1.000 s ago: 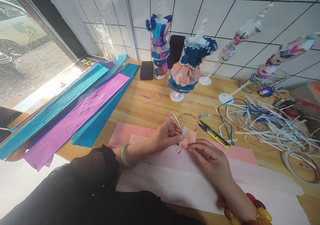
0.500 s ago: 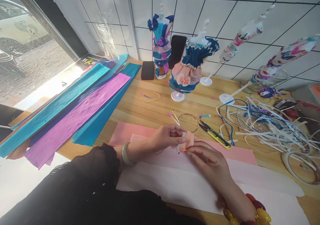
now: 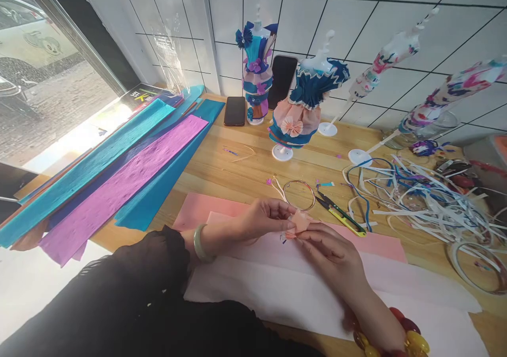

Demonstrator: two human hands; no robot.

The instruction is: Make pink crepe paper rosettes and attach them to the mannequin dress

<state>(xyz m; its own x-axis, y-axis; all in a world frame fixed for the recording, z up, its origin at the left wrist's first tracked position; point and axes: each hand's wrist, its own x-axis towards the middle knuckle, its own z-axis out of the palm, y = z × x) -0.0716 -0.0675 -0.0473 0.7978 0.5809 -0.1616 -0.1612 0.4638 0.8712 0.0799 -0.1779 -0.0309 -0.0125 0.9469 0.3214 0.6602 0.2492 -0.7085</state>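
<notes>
A small piece of pleated peach paper [image 3: 301, 221] is pinched between my two hands, its folds fanning out at the lower left. My left hand [image 3: 266, 217], with a pale bangle on the wrist, grips its left side between thumb and fingers. From the right, my right hand [image 3: 330, 249] holds the lower edge in its fingertips. Both hands hover over pink and whitish paper sheets [image 3: 253, 283] spread on the table. Just beyond them lie yellow-and-black thread snips [image 3: 340, 214] and a coil of thin wire [image 3: 300, 195].
Coloured paper strips [image 3: 130, 182] lie at the left by the window. Two dressed mini mannequins [image 3: 293, 103] and two leaning ones [image 3: 396, 56] stand along the tiled wall. A phone [image 3: 235, 111] lies near them. Tangled paper scraps [image 3: 428, 198] and a tape roll [image 3: 477, 264] are at right.
The peach paper has turned slightly between my fingers, and its pleated end shows less. My hands have otherwise stayed in nearly the same place.
</notes>
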